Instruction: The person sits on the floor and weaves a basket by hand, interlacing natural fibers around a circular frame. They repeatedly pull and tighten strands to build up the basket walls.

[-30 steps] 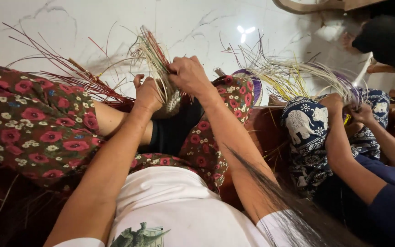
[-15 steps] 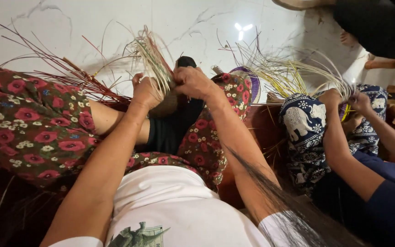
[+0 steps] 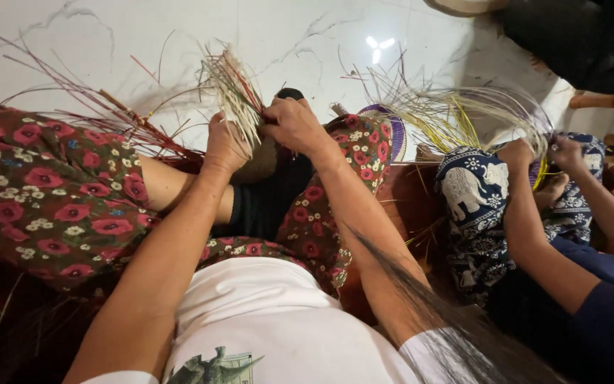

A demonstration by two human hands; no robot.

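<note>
Your left hand (image 3: 225,146) is clenched around the small woven basket (image 3: 259,162), bracing it against your raised knee so it can't roll while you work. Your right hand (image 3: 294,124) comes in from three o'clock and pinches the pale straw strands (image 3: 232,89), which fan upward toward twelve o'clock, kept clear of the woven part so each one can be picked out singly. Both forearms run straight out from your white shirt (image 3: 264,320), elbows wide, which keeps the piece centred between your floral-trousered legs (image 3: 51,199). At ten o'clock, reddish reeds (image 3: 101,107) lie splayed on the marbled white floor (image 3: 108,35), within reach of the left side. At three o'clock, a co-worker's hands (image 3: 541,153) hold another bundle of yellowish strands (image 3: 456,114) over elephant-print trousers (image 3: 474,192).
</note>
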